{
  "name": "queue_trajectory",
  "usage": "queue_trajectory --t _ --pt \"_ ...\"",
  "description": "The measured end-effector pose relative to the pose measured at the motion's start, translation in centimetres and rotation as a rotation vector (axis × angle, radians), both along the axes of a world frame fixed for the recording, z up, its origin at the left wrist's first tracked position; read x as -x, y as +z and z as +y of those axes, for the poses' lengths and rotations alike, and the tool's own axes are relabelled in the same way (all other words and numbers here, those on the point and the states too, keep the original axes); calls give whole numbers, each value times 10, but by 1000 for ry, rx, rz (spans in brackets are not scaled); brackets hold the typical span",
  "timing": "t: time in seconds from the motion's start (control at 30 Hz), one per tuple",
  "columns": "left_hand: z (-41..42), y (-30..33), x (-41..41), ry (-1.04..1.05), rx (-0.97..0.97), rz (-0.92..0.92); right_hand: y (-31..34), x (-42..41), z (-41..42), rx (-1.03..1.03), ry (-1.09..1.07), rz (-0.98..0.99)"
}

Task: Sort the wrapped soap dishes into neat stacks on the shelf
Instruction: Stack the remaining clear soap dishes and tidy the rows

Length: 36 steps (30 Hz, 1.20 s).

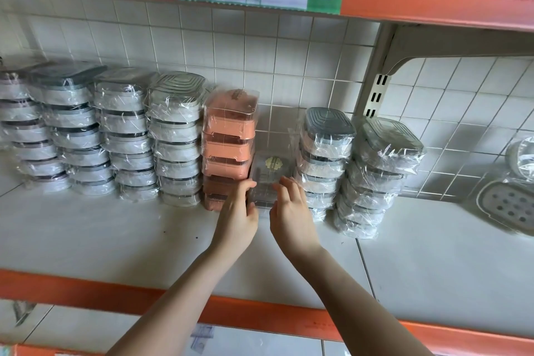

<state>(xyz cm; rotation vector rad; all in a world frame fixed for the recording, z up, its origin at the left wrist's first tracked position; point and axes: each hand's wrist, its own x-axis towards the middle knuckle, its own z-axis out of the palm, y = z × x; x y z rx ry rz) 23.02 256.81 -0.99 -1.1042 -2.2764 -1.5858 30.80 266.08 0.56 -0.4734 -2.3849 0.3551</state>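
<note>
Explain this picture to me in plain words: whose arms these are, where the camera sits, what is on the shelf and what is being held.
There is no machine here. One wide camera worn on a person's head looks down at their own two bare arms. They stand at a white shelf with an orange front edge. Along the tiled back wall stand stacks of soap dishes in clear wrap: grey and white stacks on the left, an orange stack in the middle, more grey ones to the right. In the gap between sits a clear wrapped soap dish with a gold sticker. The left hand grips its left side; the right hand touches its right side with relaxed fingers.
</note>
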Motion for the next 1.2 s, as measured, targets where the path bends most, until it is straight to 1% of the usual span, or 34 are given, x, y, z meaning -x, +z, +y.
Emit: queue_trajectory --t 0.13,0.23,0.37,0.5,0.67,0.83,1.03,1.2 --pt "-5 -2 1 -69 22 -10 -1 -4 1 -14 29 -65" --pt "-12 -1 -6 -53 76 -19 0 -13 1 -16 45 -55" --pt "-23 -4 -16 -67 135 -23 -4 -30 2 35 53 -39" --pt "-28 -8 -23 -166 246 -120 -12 -49 6 90 29 -115" --pt "-23 -6 -38 -243 413 -120 -15 -79 20 141 -39 -208" --pt "4 1 -65 -275 521 -1 -11 -116 41 157 -144 -267" --pt "49 14 -107 -302 569 157 -7 -168 69 173 -278 -306" --pt "85 24 -147 -321 565 186 -2 -215 93 173 -369 -292"
